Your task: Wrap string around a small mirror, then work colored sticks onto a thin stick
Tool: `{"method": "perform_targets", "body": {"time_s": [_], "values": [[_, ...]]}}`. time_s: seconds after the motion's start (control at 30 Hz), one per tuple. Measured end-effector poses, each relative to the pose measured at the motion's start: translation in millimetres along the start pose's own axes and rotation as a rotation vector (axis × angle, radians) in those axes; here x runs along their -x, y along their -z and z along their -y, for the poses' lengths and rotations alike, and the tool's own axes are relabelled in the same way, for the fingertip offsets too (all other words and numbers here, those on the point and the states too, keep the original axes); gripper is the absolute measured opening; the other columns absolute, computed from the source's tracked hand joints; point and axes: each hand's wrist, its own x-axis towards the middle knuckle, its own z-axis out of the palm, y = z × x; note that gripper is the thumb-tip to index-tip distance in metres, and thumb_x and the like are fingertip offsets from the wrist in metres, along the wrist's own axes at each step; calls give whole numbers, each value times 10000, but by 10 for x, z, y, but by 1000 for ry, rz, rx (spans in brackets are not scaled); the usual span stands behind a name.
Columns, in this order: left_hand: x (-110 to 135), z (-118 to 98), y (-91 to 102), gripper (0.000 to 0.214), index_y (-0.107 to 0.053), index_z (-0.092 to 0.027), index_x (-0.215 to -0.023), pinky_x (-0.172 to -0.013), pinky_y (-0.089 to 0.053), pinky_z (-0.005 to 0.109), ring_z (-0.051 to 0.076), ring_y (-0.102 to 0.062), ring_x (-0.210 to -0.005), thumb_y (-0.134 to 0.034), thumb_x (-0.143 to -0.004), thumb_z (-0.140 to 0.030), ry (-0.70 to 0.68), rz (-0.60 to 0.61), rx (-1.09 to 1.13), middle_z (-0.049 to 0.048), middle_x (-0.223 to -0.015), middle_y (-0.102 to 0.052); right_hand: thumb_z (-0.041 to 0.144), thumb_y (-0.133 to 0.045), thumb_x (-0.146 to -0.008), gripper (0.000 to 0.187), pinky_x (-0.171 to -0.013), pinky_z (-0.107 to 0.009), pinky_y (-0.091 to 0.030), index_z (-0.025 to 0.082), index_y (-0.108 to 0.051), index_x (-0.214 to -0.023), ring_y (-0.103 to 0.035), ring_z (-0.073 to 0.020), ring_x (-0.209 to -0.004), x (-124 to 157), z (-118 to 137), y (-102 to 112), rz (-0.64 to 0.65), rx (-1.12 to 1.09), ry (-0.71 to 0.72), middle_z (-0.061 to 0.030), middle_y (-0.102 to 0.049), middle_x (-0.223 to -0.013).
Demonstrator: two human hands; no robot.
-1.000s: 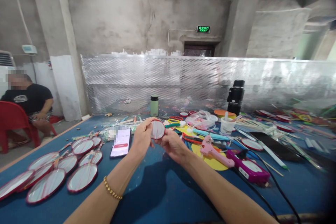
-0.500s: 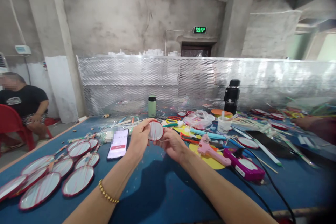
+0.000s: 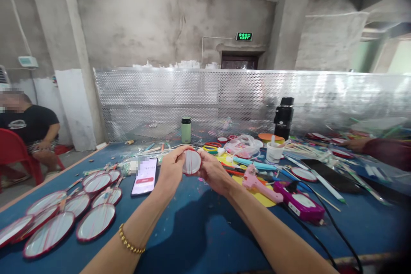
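I have the small, round, red-rimmed disc [image 3: 193,162] at the centre of the frame, held up above the blue tabletop [image 3: 205,239] between both hands. Its face is pale grey and glossy like a mirror, with lighter and darker streaks running nearly straight up and down, and the thin red rim shows most clearly along the top and right. It stands nearly upright, face towards my camera.

The left hand [image 3: 171,166] is closed on the disc's left edge and covers a little of that side; the right hand [image 3: 214,172] has its fingers bent in at the right edge, gripping there. I cannot tell how the fingertips sit behind it. A gold bead bracelet [image 3: 130,243] circles the left wrist.

At the lower left of the frame I see a cluster of larger, pale-faced oval discs with red rims [image 3: 95,222], several overlapping and streaked with pink. A smartphone with a lit screen [image 3: 144,182] lies just left of the left hand. Right of centre are a pink plastic glue gun [image 3: 261,187] and a purple box with a pale panel [image 3: 302,202]. At the right edge, another person's dark red sleeve [image 3: 390,152] reaches in.
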Motion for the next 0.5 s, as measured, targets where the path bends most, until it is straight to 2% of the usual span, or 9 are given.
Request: {"method": "perform_targets", "body": {"time_s": [0.2,0.37,0.5], "values": [[1,-10,-9,320,-707,-171,-998,-729,-491,291,179,-618,-711,-457,-804,-218,4,18,-24,22,-655,-651,104,-621,-597,304,-517,-214,-485,192,-617,-888,-615,-127,-621,-25,-9,27,-19,22,9,14,-673,-754],[18,-44,-18,307,-710,-174,-991,-855,-470,322,179,-630,-753,-467,-807,-208,2,33,-40,17,-659,-659,165,-595,-643,214,-484,-218,-475,184,-630,-853,-595,-122,-551,-74,-66,59,-26,11,-21,15,-661,-665],[31,-48,-33,302,-710,-178,-985,-886,-461,328,173,-635,-752,-473,-798,-194,0,36,-39,17,-692,-673,222,-604,-665,168,-478,-221,-473,177,-640,-823,-566,-109,-499,-106,-100,85,-53,17,-39,21,-646,-613]]}}
